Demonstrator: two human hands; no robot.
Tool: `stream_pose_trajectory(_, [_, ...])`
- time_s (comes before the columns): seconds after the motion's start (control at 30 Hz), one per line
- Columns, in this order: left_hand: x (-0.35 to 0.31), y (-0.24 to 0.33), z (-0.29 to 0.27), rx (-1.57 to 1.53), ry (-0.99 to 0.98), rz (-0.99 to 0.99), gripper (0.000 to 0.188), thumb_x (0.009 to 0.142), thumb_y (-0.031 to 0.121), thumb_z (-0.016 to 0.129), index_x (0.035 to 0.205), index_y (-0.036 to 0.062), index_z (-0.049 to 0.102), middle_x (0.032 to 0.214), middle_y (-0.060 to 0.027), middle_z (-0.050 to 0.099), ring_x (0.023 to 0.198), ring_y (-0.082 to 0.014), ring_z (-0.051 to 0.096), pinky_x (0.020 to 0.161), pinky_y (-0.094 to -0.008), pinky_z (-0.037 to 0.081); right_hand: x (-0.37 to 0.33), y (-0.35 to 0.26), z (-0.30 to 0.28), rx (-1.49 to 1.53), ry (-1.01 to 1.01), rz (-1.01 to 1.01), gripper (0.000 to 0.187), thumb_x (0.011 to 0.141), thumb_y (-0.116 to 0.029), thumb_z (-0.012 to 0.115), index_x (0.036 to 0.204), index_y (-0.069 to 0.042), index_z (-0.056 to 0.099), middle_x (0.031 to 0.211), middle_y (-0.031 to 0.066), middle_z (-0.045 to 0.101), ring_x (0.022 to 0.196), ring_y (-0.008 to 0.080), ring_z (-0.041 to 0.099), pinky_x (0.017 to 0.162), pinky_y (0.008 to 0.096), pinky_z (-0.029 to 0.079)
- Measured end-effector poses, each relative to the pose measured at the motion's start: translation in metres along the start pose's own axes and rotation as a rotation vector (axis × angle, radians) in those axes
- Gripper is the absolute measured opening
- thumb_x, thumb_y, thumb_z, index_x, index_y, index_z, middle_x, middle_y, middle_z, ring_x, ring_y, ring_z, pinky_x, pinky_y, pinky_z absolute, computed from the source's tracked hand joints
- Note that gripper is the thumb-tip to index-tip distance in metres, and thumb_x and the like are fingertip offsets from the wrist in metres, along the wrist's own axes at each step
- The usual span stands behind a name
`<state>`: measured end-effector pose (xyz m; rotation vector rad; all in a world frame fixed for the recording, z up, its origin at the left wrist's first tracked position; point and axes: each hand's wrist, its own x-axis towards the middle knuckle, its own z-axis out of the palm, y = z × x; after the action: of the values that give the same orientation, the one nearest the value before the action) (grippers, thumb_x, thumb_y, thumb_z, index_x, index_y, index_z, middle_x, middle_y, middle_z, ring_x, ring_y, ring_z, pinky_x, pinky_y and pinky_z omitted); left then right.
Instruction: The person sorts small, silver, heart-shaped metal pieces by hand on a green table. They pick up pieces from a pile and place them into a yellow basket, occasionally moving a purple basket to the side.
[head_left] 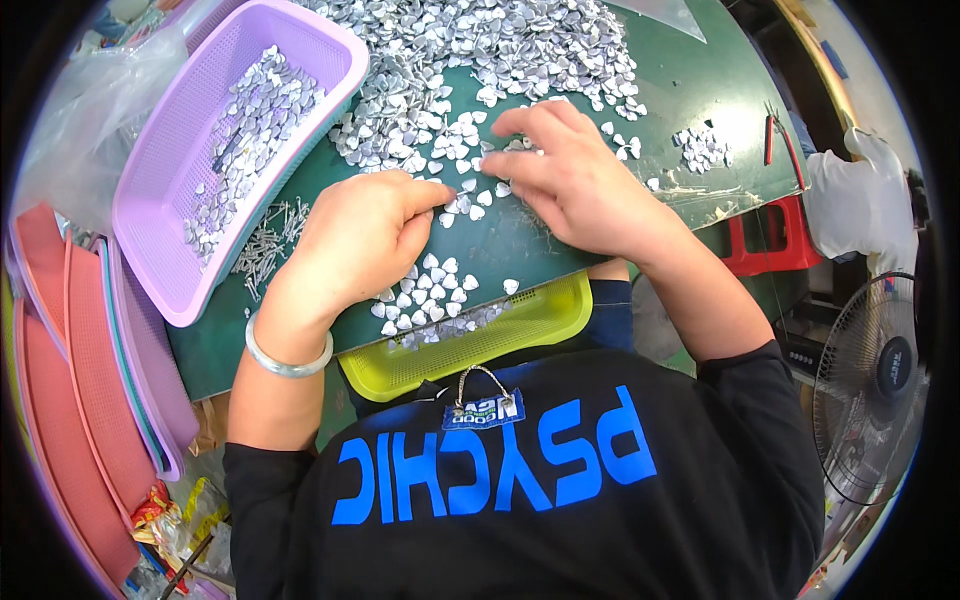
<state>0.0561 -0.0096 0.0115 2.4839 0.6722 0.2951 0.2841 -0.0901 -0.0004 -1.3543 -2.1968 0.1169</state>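
My left hand (365,235) reaches over the green table with its index finger stretched out to a few small silver heart-shaped pieces (463,204). Its thumb stands apart from that finger, and the other fingers are partly hidden. Opposite it, my right hand (580,185) has its fingers spread, the tips down among more hearts at the near edge of a big pile (520,45). Nothing shows gripped in either hand. Closer to me, a small group of hearts (428,292) lies at the table edge, above a yellow-green basket (480,345) that holds some hearts too.
A lilac basket (150,215) with hearts stands on the left, beside loose metal screws or pins (270,240). At the right lie a small heap of pieces (703,149) and red-handled pliers (785,145). A fan (865,385) and a red stool (772,238) stand beyond the table (690,90).
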Motion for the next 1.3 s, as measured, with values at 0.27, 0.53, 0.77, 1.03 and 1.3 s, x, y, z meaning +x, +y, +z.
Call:
stream_pose_trajectory(0.27, [-0.023, 0.011, 0.002, 0.02, 0.096, -0.045, 0.029, 0.079, 0.002, 0.06, 0.106, 0.0074, 0.069, 0.073, -0.0121, 0.059, 0.065, -0.0288, 0.06, 0.06, -0.0376, 0.048, -0.011, -0.001, 0.005, 0.031, 0.035, 0.04, 0.012, 0.076, -0.008, 0.069, 0.088, -0.008, 0.07, 0.105, 0.0063, 0.058, 0.104, 0.0279, 0.052, 0.087, 0.0407, 0.042])
stream_pose_trajectory(0.53, [-0.033, 0.02, 0.005, 0.061, 0.017, -0.022, 0.025, 0.08, 0.003, 0.06, 0.102, 0.0084, 0.07, 0.07, -0.0109, 0.057, 0.063, -0.0292, 0.058, 0.058, -0.0374, 0.046, 0.014, -0.002, 0.025, 0.01, 0.044, -0.062, 0.014, 0.074, -0.006, 0.071, 0.088, -0.009, 0.07, 0.103, 0.0065, 0.058, 0.096, 0.0273, 0.053, 0.084, 0.0373, 0.044])
stream_pose_trajectory(0.77, [-0.034, 0.022, 0.005, 0.004, 0.074, -0.088, 0.022, 0.081, 0.002, 0.06, 0.099, 0.0068, 0.07, 0.069, -0.0109, 0.057, 0.06, -0.0267, 0.058, 0.056, -0.0367, 0.045, 0.012, 0.002, 0.021, 0.095, 0.02, 0.03, 0.008, 0.077, -0.009, 0.063, 0.081, -0.008, 0.07, 0.096, 0.0059, 0.059, 0.096, 0.0271, 0.052, 0.085, 0.039, 0.042])
stream_pose_trajectory(1.03, [0.003, 0.009, 0.011, 0.144, 0.208, -0.075, 0.014, 0.083, 0.012, 0.062, 0.094, 0.0097, 0.069, 0.083, -0.0109, 0.065, 0.077, -0.0316, 0.064, 0.067, -0.0401, 0.051, 0.013, 0.009, 0.009, 0.053, 0.142, 0.081, 0.009, 0.079, -0.003, 0.064, 0.088, -0.005, 0.067, 0.086, 0.0079, 0.059, 0.087, 0.0288, 0.054, 0.081, 0.0368, 0.045])
stream_pose_trajectory(1.3, [0.022, 0.008, 0.013, 0.228, 0.034, -0.014, 0.007, 0.083, 0.012, 0.061, 0.087, 0.0069, 0.064, 0.084, -0.0116, 0.064, 0.079, -0.0324, 0.063, 0.069, -0.0405, 0.05, -0.001, 0.013, -0.004, 0.012, -0.03, 0.114, 0.006, 0.076, -0.009, 0.069, 0.078, -0.004, 0.065, 0.079, 0.0075, 0.057, 0.082, 0.029, 0.053, 0.076, 0.0385, 0.044])
